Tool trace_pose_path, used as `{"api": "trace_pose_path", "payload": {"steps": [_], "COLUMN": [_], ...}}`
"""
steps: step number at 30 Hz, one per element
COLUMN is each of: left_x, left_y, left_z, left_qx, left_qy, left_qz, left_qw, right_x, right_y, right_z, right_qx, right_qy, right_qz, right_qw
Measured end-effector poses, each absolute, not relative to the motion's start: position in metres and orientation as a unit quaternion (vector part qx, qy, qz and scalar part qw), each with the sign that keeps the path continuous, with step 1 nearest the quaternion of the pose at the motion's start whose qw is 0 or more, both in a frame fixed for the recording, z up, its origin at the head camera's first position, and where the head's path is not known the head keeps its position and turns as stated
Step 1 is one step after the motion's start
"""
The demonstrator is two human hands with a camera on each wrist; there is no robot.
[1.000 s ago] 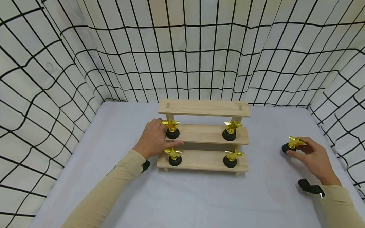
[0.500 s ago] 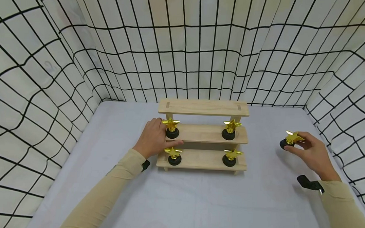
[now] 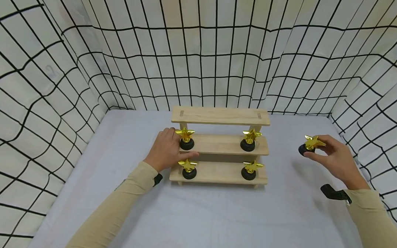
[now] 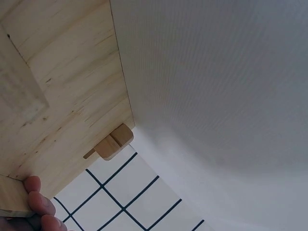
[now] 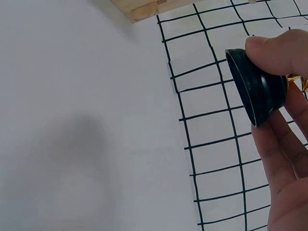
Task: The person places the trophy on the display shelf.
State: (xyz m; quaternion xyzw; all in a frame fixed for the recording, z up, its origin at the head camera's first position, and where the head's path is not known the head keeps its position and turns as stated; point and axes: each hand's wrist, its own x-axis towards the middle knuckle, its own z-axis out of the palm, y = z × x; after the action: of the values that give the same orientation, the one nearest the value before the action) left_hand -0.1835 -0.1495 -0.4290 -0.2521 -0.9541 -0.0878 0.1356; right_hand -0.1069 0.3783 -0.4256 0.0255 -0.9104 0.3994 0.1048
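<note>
At the right of the head view my right hand (image 3: 340, 161) pinches a small gold star trophy (image 3: 311, 143) by its black base, thumb on one side and fingers on the other. The right wrist view shows that base (image 5: 257, 86) tilted, its hollow underside turned to the left. My left hand (image 3: 165, 148) grips the left side of a three-tier wooden shelf (image 3: 221, 116); its fingertips (image 4: 41, 202) curl over a board edge in the left wrist view. Two star trophies, left (image 3: 186, 139) and right (image 3: 249, 141), stand on the middle tier.
The bottom tier bears another star trophy at its left (image 3: 188, 169) and one at its right (image 3: 250, 170). A white cloth (image 3: 214, 221) covers the table under the shelf. White walls with a black grid (image 3: 218, 58) enclose the back and both sides.
My right hand has moved up and slightly left in the head view, carrying the star trophy with it. The left hand keeps its hold on the shelf.
</note>
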Motion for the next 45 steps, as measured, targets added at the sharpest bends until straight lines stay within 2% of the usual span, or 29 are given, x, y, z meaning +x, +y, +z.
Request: {"api": "trace_pose_path", "payload": {"steps": [26, 45], "left_x": [-0.185, -0.184], "left_y": [-0.151, -0.151], "left_z": [-0.428, -0.428], "left_qx": [-0.257, -0.259], "left_qy": [-0.951, -0.953], "left_qz": [-0.089, -0.084], "left_qw": [0.149, 0.136], "right_x": [-0.130, -0.157], "right_y": [0.331, 0.297], "right_z": [-0.381, -0.349], "right_qx": [0.067, 0.122], "right_qy": [-0.910, -0.892], "right_qz": [0.393, 0.412], "right_qw": [0.115, 0.144]}}
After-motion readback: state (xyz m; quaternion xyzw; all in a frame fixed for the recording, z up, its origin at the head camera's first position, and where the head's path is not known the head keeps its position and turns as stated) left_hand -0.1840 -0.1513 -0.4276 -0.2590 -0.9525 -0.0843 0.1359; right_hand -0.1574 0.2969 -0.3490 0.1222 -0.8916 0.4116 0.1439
